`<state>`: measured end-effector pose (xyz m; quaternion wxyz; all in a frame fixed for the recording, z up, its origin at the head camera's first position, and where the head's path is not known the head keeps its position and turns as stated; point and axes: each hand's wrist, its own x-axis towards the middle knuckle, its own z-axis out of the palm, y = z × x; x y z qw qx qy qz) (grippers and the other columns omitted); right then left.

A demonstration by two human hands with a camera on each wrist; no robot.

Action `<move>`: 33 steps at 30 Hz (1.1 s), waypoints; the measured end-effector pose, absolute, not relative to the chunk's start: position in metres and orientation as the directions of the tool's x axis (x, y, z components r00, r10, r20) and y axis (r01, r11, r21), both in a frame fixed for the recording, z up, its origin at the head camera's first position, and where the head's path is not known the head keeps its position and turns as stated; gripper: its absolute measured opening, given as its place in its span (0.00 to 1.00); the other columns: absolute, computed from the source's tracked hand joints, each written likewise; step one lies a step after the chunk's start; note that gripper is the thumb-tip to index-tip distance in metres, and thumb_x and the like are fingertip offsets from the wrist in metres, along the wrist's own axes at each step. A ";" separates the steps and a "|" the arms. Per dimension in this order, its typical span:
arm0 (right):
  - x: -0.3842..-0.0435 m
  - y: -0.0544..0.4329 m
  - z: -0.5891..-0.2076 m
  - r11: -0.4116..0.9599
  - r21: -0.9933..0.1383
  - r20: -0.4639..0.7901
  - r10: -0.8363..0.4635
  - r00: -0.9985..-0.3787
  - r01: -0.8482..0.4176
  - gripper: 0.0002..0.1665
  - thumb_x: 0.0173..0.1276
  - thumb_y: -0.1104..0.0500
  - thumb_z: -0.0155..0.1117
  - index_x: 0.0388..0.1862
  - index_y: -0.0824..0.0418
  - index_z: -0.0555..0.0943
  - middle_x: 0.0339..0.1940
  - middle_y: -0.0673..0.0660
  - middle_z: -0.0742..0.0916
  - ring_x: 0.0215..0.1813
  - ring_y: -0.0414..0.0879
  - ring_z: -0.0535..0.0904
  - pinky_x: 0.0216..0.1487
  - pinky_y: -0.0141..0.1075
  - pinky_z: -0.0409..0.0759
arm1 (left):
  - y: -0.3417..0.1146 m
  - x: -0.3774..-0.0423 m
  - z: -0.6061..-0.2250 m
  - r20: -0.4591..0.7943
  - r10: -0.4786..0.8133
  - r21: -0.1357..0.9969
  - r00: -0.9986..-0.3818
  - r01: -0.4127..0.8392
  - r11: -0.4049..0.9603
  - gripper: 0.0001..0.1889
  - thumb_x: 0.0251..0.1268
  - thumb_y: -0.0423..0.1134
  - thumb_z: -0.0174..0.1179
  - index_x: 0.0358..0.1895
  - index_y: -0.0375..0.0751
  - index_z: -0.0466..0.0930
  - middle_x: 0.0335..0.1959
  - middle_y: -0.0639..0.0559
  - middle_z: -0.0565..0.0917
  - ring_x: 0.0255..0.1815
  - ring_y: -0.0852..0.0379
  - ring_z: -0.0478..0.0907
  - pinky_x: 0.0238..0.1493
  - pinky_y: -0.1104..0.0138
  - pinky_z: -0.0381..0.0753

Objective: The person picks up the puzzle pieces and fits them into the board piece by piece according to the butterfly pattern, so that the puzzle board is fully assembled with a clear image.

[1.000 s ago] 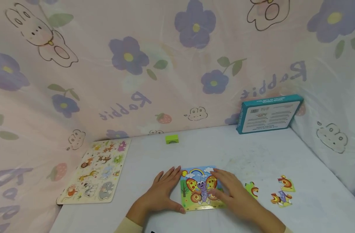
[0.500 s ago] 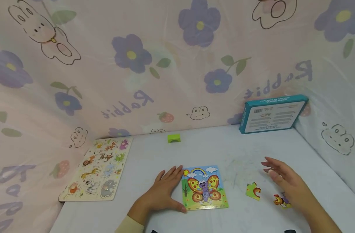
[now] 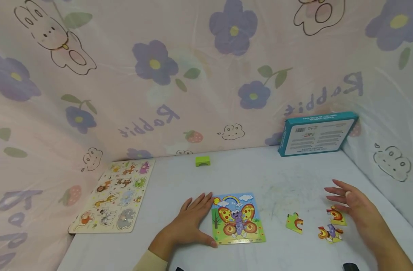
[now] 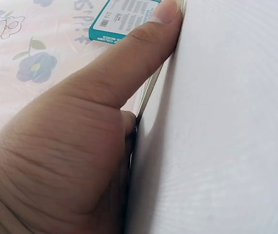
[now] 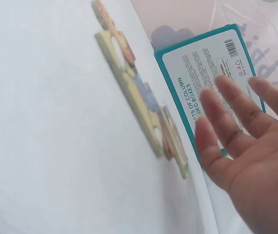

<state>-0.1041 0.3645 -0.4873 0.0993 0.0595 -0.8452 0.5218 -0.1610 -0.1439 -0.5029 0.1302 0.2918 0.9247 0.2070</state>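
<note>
- Off to the left of the left hand there's an animal board (image 3: 108,230), well apart, so low risk imo.
- Left hand (image 3: 189,222): thumb spread wide from the fingers, pinching nothing, with fingertips and thumb at the left edge of the butterfly board (image 3: 238,220). That board's just right of it, flat on the surface (image 3: 247,258). My worry: a sideways nudge from that hand could skid it, since I see nothing bracing the far edge.
- Between the hands, a loose green-edged piece (image 3: 295,223) sits on its own, nearer the right one. A careless sweep of the right wrist could knock it away.
- Just left of the right hand, two more pieces, the upper (image 3: 336,216) and the lower (image 3: 330,234), lie really close; can't tell if they touch. Grabbing one could drag the other.
- Right hand (image 3: 359,216): fingers loosely spread, holding nothing. Coming down blind, it could flip the upper piece.
</note>
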 end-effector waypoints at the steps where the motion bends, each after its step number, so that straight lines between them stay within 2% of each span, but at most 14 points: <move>1: -0.105 0.364 -0.489 0.460 -0.869 0.205 0.001 -0.979 -0.182 0.29 0.93 0.55 0.42 0.88 0.53 0.64 0.65 0.37 0.84 0.59 0.29 0.82 0.53 0.22 0.79 | -0.144 -0.161 -0.503 -0.122 0.593 0.458 -0.796 0.484 0.745 0.75 0.42 0.83 0.74 0.91 0.49 0.49 0.91 0.60 0.45 0.90 0.53 0.37 0.84 0.42 0.33; 5: -0.109 0.355 -0.494 0.532 -0.841 0.074 -0.075 -0.994 -0.103 0.31 0.90 0.53 0.54 0.85 0.61 0.66 0.66 0.51 0.86 0.57 0.27 0.81 0.49 0.26 0.82 | -0.144 -0.162 -0.505 -0.125 0.591 0.447 -0.797 0.487 0.751 0.75 0.41 0.84 0.74 0.91 0.50 0.49 0.91 0.61 0.45 0.90 0.53 0.36 0.84 0.42 0.33; 8: -0.110 0.345 -0.497 0.620 -0.776 0.024 -0.161 -0.987 -0.120 0.31 0.85 0.52 0.65 0.79 0.64 0.73 0.68 0.62 0.85 0.58 0.26 0.78 0.50 0.26 0.80 | -0.144 -0.163 -0.505 -0.125 0.591 0.438 -0.797 0.490 0.754 0.76 0.41 0.84 0.73 0.91 0.51 0.49 0.91 0.60 0.45 0.90 0.54 0.36 0.84 0.42 0.33; 11: -0.110 0.338 -0.501 0.681 -0.709 0.042 -0.215 -0.976 -0.181 0.30 0.75 0.50 0.77 0.71 0.58 0.82 0.67 0.58 0.84 0.62 0.32 0.75 0.54 0.22 0.72 | -0.144 -0.163 -0.505 -0.127 0.590 0.437 -0.798 0.489 0.755 0.75 0.41 0.84 0.73 0.91 0.51 0.49 0.91 0.61 0.45 0.90 0.54 0.36 0.84 0.42 0.33; 15: -0.110 0.328 -0.506 0.750 -0.603 0.127 -0.247 -0.961 -0.273 0.29 0.60 0.45 0.88 0.58 0.49 0.87 0.63 0.54 0.81 0.63 0.52 0.74 0.58 0.41 0.71 | -0.144 -0.163 -0.505 -0.127 0.589 0.438 -0.798 0.488 0.755 0.75 0.41 0.84 0.73 0.91 0.51 0.49 0.91 0.61 0.45 0.90 0.54 0.36 0.84 0.42 0.33; 18: -0.109 0.322 -0.508 0.793 -0.539 0.135 -0.251 -0.958 -0.284 0.31 0.56 0.41 0.90 0.54 0.48 0.86 0.61 0.55 0.80 0.60 0.60 0.74 0.52 0.56 0.70 | -0.144 -0.162 -0.505 -0.127 0.590 0.438 -0.798 0.488 0.755 0.75 0.41 0.85 0.73 0.91 0.52 0.49 0.91 0.62 0.45 0.90 0.54 0.36 0.84 0.41 0.34; 21: -0.108 0.316 -0.507 0.804 -0.525 0.120 -0.254 -0.960 -0.278 0.27 0.57 0.41 0.89 0.51 0.45 0.86 0.60 0.53 0.80 0.59 0.60 0.75 0.52 0.58 0.72 | -0.145 -0.162 -0.506 -0.124 0.590 0.441 -0.797 0.488 0.753 0.75 0.41 0.85 0.73 0.91 0.51 0.49 0.91 0.61 0.45 0.90 0.54 0.36 0.84 0.41 0.34; 25: -0.106 0.307 -0.503 0.785 -0.547 0.114 -0.274 -0.955 -0.290 0.21 0.60 0.44 0.87 0.48 0.42 0.87 0.59 0.46 0.81 0.61 0.55 0.75 0.57 0.50 0.75 | -0.144 -0.162 -0.506 -0.122 0.591 0.440 -0.798 0.490 0.753 0.75 0.41 0.85 0.73 0.91 0.52 0.49 0.91 0.61 0.46 0.90 0.54 0.36 0.84 0.41 0.34; 28: -0.106 0.302 -0.499 0.779 -0.564 0.085 -0.275 -0.958 -0.274 0.21 0.62 0.47 0.87 0.50 0.43 0.86 0.56 0.41 0.81 0.61 0.51 0.76 0.60 0.42 0.77 | -0.144 -0.162 -0.506 -0.124 0.589 0.438 -0.798 0.489 0.755 0.75 0.41 0.84 0.73 0.91 0.52 0.49 0.91 0.61 0.45 0.90 0.54 0.36 0.84 0.41 0.34; 31: -0.106 0.299 -0.496 0.758 -0.611 0.027 -0.272 -0.962 -0.231 0.22 0.65 0.49 0.85 0.52 0.47 0.84 0.52 0.40 0.83 0.57 0.45 0.78 0.58 0.36 0.80 | -0.144 -0.162 -0.505 -0.129 0.589 0.439 -0.798 0.487 0.755 0.75 0.41 0.84 0.74 0.91 0.51 0.49 0.91 0.61 0.45 0.90 0.53 0.37 0.84 0.41 0.34; 33: -0.106 0.297 -0.494 0.714 -0.673 -0.008 -0.270 -0.963 -0.195 0.20 0.68 0.51 0.83 0.53 0.51 0.83 0.48 0.42 0.84 0.52 0.42 0.80 0.53 0.35 0.82 | -0.144 -0.162 -0.504 -0.129 0.589 0.437 -0.798 0.488 0.756 0.75 0.41 0.84 0.74 0.91 0.51 0.49 0.91 0.61 0.45 0.90 0.53 0.37 0.84 0.41 0.34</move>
